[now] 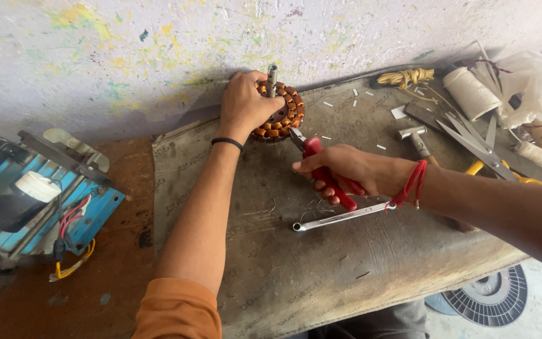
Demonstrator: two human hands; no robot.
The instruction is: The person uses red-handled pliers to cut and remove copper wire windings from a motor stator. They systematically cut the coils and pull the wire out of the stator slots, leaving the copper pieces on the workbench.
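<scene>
Now trimming stage: left hand (244, 103) clamps round copper-wound motor stator (281, 113) at mat's far edge against wall; right hand (346, 172) squeezes red-handled pliers (321, 166), nose at windings; next move likely needs steady stator, careful nip

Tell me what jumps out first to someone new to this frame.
The left hand pins a round copper-wound stator against the paint-splattered wall, its steel shaft sticking up. The right hand grips red-handled pliers with the nose at the coil's edge. Just below lies a ring spanner on the grey mat; scissors and a hammer sit to the right.
</scene>
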